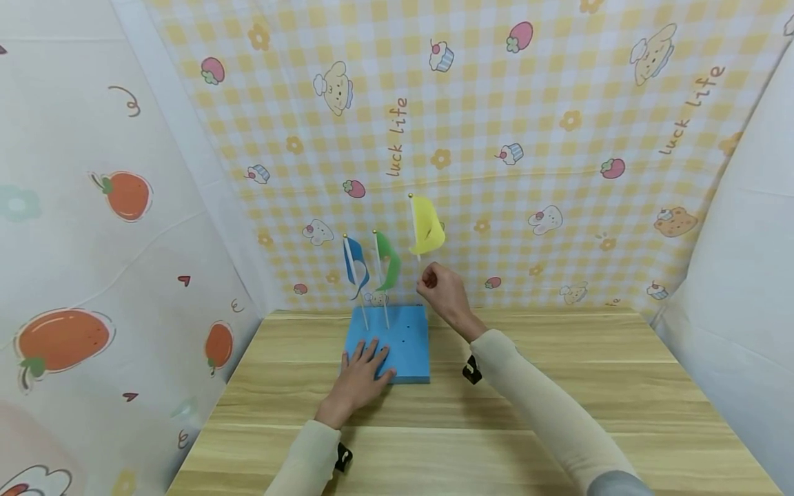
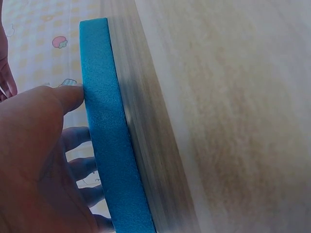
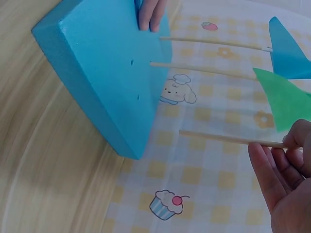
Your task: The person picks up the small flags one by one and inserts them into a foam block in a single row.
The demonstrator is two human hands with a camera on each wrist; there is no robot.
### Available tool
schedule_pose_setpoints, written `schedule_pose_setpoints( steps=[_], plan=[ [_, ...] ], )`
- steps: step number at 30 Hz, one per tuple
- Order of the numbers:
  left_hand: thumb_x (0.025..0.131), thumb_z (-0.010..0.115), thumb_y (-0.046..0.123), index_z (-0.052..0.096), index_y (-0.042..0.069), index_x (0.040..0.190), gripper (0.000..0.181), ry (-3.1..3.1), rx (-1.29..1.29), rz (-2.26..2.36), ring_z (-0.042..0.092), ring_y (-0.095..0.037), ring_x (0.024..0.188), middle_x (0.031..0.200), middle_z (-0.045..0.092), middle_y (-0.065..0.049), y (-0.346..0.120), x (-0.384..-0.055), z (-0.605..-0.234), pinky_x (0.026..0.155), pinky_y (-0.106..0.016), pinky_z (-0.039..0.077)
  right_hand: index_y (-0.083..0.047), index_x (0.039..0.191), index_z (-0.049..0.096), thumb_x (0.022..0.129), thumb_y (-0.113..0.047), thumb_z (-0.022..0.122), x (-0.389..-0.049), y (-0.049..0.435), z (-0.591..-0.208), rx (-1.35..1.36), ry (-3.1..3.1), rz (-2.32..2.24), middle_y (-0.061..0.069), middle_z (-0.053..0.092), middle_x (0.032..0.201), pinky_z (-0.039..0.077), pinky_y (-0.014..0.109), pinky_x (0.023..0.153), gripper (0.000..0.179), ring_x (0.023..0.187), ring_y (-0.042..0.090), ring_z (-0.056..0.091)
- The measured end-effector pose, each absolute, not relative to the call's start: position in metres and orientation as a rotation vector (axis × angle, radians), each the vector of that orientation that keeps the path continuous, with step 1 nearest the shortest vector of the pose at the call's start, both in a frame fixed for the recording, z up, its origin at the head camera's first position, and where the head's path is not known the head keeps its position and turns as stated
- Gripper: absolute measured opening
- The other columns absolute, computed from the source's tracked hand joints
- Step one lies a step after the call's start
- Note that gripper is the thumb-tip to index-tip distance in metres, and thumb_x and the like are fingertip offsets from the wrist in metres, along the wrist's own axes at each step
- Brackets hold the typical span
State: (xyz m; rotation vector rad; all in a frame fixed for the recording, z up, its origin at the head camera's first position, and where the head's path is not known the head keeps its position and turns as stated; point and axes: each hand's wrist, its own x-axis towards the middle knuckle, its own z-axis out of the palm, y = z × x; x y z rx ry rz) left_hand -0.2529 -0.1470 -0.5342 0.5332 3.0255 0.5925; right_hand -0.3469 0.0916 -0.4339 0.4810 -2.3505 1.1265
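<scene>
A blue foam block (image 1: 412, 358) with small holes in its top lies on the table. Two small flags on sticks stand in its far part: a blue flag (image 1: 354, 265) and a green flag (image 1: 389, 264). My left hand (image 1: 360, 379) rests on the block's near left part with its fingers spread. Above the block's far right corner, my right hand (image 1: 445, 293) pinches the stick of a yellow flag (image 1: 426, 226) between thumb and fingers. In the right wrist view the lower end of that stick (image 3: 214, 137) hangs free, apart from the block.
The wooden table (image 1: 558, 386) runs back to a checked cloth wall (image 1: 533, 172) just behind the block. A white printed cloth (image 1: 155, 275) rises along the left side. Each wrist carries a black strap piece (image 1: 472, 370).
</scene>
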Motion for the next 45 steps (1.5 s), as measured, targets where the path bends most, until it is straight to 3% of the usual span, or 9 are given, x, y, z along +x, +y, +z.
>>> schedule_pose_setpoints(
  steps=[34, 45],
  plan=[
    [0.109, 0.059, 0.046, 0.052, 0.013, 0.16, 0.062, 3.033, 0.528, 0.582, 0.025, -0.049, 0.161, 0.172, 0.037, -0.018, -0.147, -0.253, -0.535, 0.122, -0.08, 0.017, -0.006, 0.089, 0.065, 0.097, -0.004, 0.073, -0.36, 0.058, -0.469, 0.511, -2.456, 1.081, 0.011, 0.072, 0.087, 0.059, 0.038, 0.073, 0.01, 0.079, 0.022, 0.07],
    [0.109, 0.058, 0.046, 0.051, 0.013, 0.16, 0.061, 3.033, 0.524, 0.579, 0.024, -0.049, 0.162, 0.172, 0.036, -0.018, -0.146, -0.253, -0.533, 0.123, -0.08, 0.018, -0.006, 0.089, 0.067, 0.098, -0.004, 0.072, -0.361, 0.058, -0.484, 0.508, -2.499, 1.081, 0.01, 0.072, 0.087, 0.059, 0.033, 0.069, 0.01, 0.077, 0.018, 0.068]
  ],
)
